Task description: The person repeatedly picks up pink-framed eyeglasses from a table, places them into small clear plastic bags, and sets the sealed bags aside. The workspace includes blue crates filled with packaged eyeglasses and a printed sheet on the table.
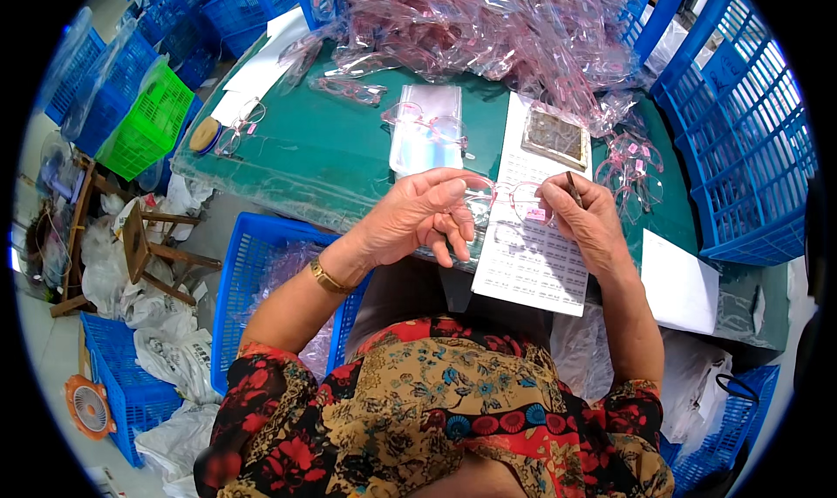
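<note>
Head view: the left hand (420, 215) pinches one side of the pink glasses (513, 200), and the right hand (588, 221) pinches the other side — it has a thin dark stick (574, 188) too. The glasses are over a long white paper (528, 276) — part of it lies on the green table (323, 154).

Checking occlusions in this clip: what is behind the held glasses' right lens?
Through that lens of the pink glasses, a printed white sheet shows. The pink tag and right hand cover parts of it; printing beneath them cannot be seen.
</note>
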Demonstrator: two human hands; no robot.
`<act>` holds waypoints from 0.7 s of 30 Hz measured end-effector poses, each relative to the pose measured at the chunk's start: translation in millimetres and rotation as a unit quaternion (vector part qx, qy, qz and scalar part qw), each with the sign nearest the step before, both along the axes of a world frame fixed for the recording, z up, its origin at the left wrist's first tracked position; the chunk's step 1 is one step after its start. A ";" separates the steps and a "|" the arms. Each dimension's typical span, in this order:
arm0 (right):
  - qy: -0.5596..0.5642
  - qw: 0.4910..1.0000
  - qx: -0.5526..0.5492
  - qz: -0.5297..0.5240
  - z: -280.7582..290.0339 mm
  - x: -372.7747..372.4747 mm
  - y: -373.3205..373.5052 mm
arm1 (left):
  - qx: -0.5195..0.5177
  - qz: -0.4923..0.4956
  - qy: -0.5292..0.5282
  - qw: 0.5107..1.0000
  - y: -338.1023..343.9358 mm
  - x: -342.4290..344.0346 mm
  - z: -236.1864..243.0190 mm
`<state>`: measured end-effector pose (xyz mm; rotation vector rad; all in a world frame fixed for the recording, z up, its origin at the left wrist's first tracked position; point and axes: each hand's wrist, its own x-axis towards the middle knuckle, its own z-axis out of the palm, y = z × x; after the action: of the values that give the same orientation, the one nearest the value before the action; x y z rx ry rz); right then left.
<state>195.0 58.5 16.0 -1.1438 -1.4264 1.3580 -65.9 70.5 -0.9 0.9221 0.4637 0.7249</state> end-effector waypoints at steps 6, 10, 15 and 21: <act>-0.003 1.000 0.001 -0.004 -1.9 -1.1 -1.1 | 0.005 0.058 0.027 0.998 -7.8 6.1 0.3; -0.009 1.000 0.014 -0.003 -3.3 -2.5 -1.6 | 0.007 0.065 0.033 0.997 -8.3 5.0 0.1; -0.006 1.000 0.013 -0.007 -2.7 -3.7 -3.2 | -0.005 0.064 0.031 0.997 -7.9 4.8 1.7; -0.058 0.996 0.063 -0.030 -2.9 -5.6 -1.9 | 0.015 0.052 0.001 0.999 -11.2 1.4 1.1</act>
<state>189.4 56.6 13.1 -1.1892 -1.5250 1.1599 -64.5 59.3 0.2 0.9325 0.5068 0.8274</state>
